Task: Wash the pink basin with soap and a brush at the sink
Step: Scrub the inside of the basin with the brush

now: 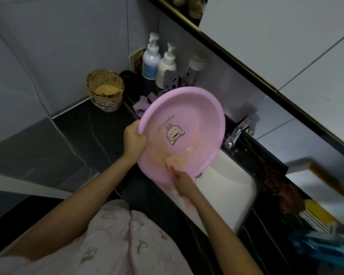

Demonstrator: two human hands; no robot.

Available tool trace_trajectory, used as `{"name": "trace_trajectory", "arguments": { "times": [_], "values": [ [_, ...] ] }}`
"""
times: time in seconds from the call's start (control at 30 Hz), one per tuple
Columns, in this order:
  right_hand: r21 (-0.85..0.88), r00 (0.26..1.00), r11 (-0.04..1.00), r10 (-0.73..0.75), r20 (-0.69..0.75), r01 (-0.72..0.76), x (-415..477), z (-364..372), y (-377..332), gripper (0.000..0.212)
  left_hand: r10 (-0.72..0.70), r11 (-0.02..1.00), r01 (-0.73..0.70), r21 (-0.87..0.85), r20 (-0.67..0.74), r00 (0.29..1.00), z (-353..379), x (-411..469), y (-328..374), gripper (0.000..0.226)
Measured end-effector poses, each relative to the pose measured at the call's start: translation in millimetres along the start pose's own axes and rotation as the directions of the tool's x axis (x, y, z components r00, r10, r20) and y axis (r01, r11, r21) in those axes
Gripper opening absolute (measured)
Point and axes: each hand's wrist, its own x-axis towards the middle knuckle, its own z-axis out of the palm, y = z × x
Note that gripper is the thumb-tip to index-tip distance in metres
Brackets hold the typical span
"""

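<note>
- The pink basin is tilted up over the white sink.
- Left hand clenches its rim.
- Right hand grips the lower edge, fingers behind the plastic.

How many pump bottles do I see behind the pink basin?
2. The taller pump bottle stands in the corner by the wall; the shorter pump bottle stands beside it, nearer the faucet. The basin may hide others.

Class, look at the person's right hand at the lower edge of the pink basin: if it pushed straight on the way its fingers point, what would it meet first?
The right hand points up into the tilted pink basin, so it would probably meet the basin's inner wall first; depth is uncertain.
</note>
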Motion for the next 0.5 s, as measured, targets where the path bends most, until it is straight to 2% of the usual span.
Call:
{"name": "trace_trajectory", "arguments": {
  "times": [0.03, 0.1, 0.17, 0.27, 0.37, 0.5],
  "values": [
    [-0.078, 0.999, 0.997, 0.026, -0.025, -0.028, 9, -13, 8, 0.045, -0.002, 1.000, 0.002, 0.002, 0.004, 1.000, -1, 0, -1, 0.030],
    [-0.244, 0.981, 0.962, 0.077, -0.176, -0.120, 24, -45, 16, 0.047, -0.004, 1.000, 0.004, 0.007, 0.005, 1.000, 0, 1, -3, 0.030],
    [-0.250, 0.933, 0.947, 0.109, -0.343, -0.203, 30, -71, 17, 0.048, -0.003, 1.000, 0.003, 0.013, 0.013, 1.000, -1, 0, -3, 0.030],
    [-0.216, 0.888, 0.940, 0.148, -0.435, -0.263, 32, -86, 13, 0.049, 0.000, 1.000, 0.000, 0.004, 0.013, 1.000, -1, 1, -3, 0.030],
    [-0.337, 0.927, 0.898, 0.164, -0.338, -0.282, 30, -53, 10, 0.059, 0.003, 1.000, -0.003, -0.005, 0.005, 1.000, -1, 0, -4, 0.026],
    [-0.145, 0.984, 0.976, 0.149, -0.095, -0.162, 14, 11, -11, 0.057, -0.035, 0.999, 0.035, -0.016, -0.008, 0.999, 2, 0, -3, 0.029]
  ]
}}
